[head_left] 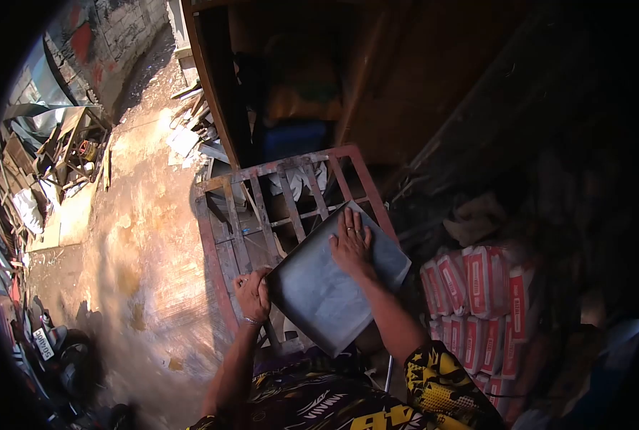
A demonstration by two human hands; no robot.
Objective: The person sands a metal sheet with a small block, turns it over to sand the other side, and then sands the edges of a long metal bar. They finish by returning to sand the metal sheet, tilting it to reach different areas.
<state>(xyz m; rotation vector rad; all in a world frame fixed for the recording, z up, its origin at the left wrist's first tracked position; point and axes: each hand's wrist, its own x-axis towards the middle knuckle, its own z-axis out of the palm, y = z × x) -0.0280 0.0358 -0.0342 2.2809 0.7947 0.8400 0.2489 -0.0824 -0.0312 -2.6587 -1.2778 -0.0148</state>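
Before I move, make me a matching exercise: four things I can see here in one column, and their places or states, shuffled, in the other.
Things:
1. Left hand
2. Right hand
3. Stacked bags
4. Slatted frame

Places or states:
A. Beneath the metal tray
B. Laid flat on the tray's inner surface
C. Red and white, on the right side of the view
D. Fingers curled, at the tray's left corner

Right pairs: 1-D, 2-B, 3-C, 4-A
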